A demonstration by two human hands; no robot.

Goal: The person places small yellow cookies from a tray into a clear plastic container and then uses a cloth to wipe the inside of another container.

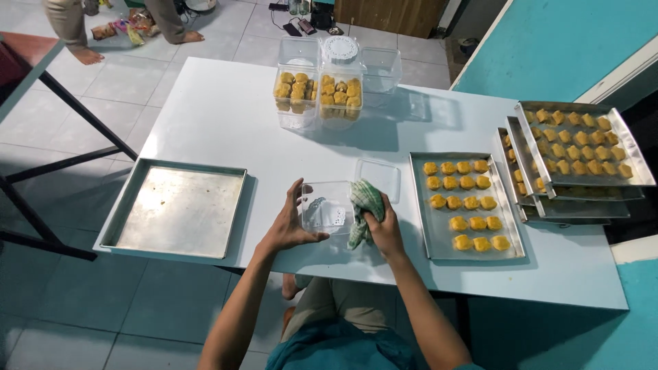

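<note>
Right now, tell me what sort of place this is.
Probably a home baking workspace: metal trays of yellow cookies, filled clear plastic containers on a white table, and a tiled floor.

Around the white table (226,116): 2 hands at its near edge — the left hand (291,223) and the right hand (385,229) — 1 green checked cloth (364,200) and 1 empty clear box (327,207) with 1 loose clear lid (378,177) just behind it. At its far edge, 2 clear boxes filled with yellow cookies (296,92) (340,92) and 1 empty one (382,68). 1 bare metal tray (177,209) on its left side; 1 tray holding 14 cookies (466,204) on its right — plus a stack of 3 trays (576,161).
</note>
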